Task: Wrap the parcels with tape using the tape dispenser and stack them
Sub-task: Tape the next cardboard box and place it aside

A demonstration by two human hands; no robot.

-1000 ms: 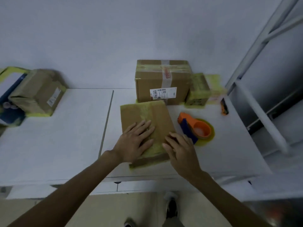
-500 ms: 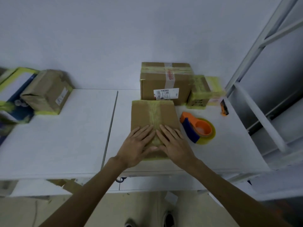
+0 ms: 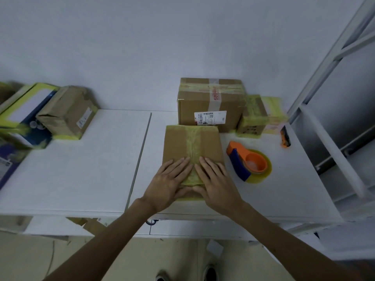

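A flat brown parcel point(image 3: 178, 142) lies on the white table, with a strip of yellowish tape running down its middle. My left hand point(image 3: 169, 183) and my right hand point(image 3: 216, 183) press flat on its near end, fingers straight, one on each side of the tape strip. The orange and blue tape dispenser point(image 3: 248, 163) with its yellow roll rests on the table just right of the parcel, untouched. Behind the parcel stands a bigger taped box point(image 3: 209, 102) with a white label, and a small yellow-taped box point(image 3: 252, 116) beside it.
At the far left sit another wrapped brown parcel point(image 3: 67, 112) and a blue and yellow carton point(image 3: 22, 114). An orange cutter point(image 3: 285, 136) lies near the right table edge. A white metal frame point(image 3: 332, 138) rises on the right. A seam point(image 3: 140, 157) splits the table top.
The parcel turned from skewed to square with the table. My right hand moved from its right edge onto the top beside my left hand, and both now lie along the tape.
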